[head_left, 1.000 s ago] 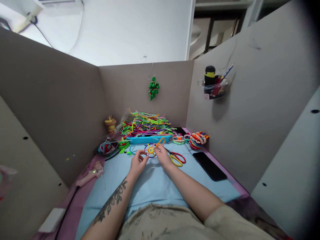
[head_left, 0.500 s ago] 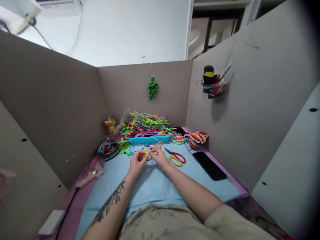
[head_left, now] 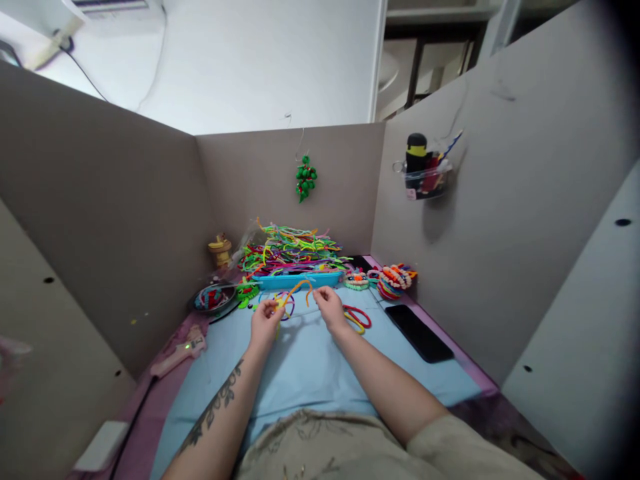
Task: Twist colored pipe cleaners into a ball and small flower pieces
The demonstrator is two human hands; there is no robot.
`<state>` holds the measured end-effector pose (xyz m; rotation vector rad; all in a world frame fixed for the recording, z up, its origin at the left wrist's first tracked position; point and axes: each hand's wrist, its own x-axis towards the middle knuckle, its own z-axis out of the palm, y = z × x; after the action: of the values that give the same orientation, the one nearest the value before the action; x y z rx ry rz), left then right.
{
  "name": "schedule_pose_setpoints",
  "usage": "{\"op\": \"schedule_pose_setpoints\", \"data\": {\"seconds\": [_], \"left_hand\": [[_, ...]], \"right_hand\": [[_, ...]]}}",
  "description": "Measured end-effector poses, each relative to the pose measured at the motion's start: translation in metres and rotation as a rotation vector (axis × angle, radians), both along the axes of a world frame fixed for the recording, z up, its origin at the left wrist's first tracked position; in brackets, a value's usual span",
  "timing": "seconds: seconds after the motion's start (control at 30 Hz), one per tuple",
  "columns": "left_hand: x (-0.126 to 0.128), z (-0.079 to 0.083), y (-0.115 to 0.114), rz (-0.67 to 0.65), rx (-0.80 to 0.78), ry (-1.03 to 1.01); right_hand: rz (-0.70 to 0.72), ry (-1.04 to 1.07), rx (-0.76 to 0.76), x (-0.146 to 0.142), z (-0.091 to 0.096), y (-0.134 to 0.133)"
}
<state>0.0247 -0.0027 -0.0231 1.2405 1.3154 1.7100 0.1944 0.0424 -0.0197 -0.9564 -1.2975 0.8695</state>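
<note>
My left hand [head_left: 266,321] is closed, pinching an orange pipe cleaner [head_left: 299,285] that arches up to the right and bends down at its free end. A small yellow piece shows at the same fingertips. My right hand [head_left: 330,309] is held just right of that bent end, fingertips pinched together; whether anything thin is between them is too small to see. Behind the left fingers lie loose purple and blue pipe cleaners [head_left: 291,305] on the light blue cloth [head_left: 310,373]. Scissors [head_left: 361,318] with red and yellow handles lie beside my right wrist, their blades hidden by the hand.
A blue tray [head_left: 300,281] stands before a heap of coloured pipe cleaners [head_left: 295,247]. At left are a pink glue gun [head_left: 180,353] and a dark bowl [head_left: 215,299]. A black phone [head_left: 419,332] and a multicoloured craft piece [head_left: 394,280] lie at right. Grey panels surround the table.
My hands have moved apart, the left slightly left and the right to the right, now covering the scissor blades. The orange pipe cleaner stays with my left hand, its arch now more exposed.
</note>
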Motion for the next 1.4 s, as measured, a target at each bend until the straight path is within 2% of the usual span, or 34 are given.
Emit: {"op": "schedule_pose_setpoints", "data": {"seconds": [0.07,0.23,0.4,0.57,0.7,0.8,0.9,0.97,1.17,1.23,1.4], "left_hand": [[0.001,-0.001,0.0,-0.018,0.001,0.009],[0.003,-0.001,-0.002,-0.073,-0.014,0.035],[0.007,0.002,-0.005,-0.111,-0.03,0.113],[0.012,0.006,-0.009,-0.157,-0.048,0.136],[0.012,0.005,-0.009,-0.186,-0.05,0.143],[0.011,0.002,-0.007,-0.209,-0.046,0.137],[0.009,0.0,-0.005,-0.233,-0.032,0.129],[0.008,-0.001,-0.004,-0.234,-0.027,0.129],[0.009,-0.002,-0.003,-0.222,-0.009,0.096],[0.009,-0.003,-0.003,-0.226,-0.006,0.085],[0.008,-0.005,-0.001,-0.203,0.004,0.103]], "right_hand": [[-0.034,-0.006,-0.001,0.004,-0.001,0.005],[0.085,-0.059,-0.084,0.009,-0.004,0.014],[0.097,-0.067,-0.038,0.008,0.0,0.009],[0.215,0.028,-0.059,0.003,0.006,0.001],[0.322,0.004,-0.042,-0.001,-0.001,0.002],[0.395,-0.09,-0.005,-0.002,-0.009,0.006],[0.355,-0.222,0.041,-0.003,-0.015,0.008],[0.355,-0.238,0.037,-0.003,-0.017,0.007],[0.605,-0.227,-0.017,-0.002,-0.015,-0.001],[0.644,-0.279,-0.019,0.0,-0.014,-0.005],[0.582,-0.416,0.006,-0.002,-0.013,-0.009]]}}
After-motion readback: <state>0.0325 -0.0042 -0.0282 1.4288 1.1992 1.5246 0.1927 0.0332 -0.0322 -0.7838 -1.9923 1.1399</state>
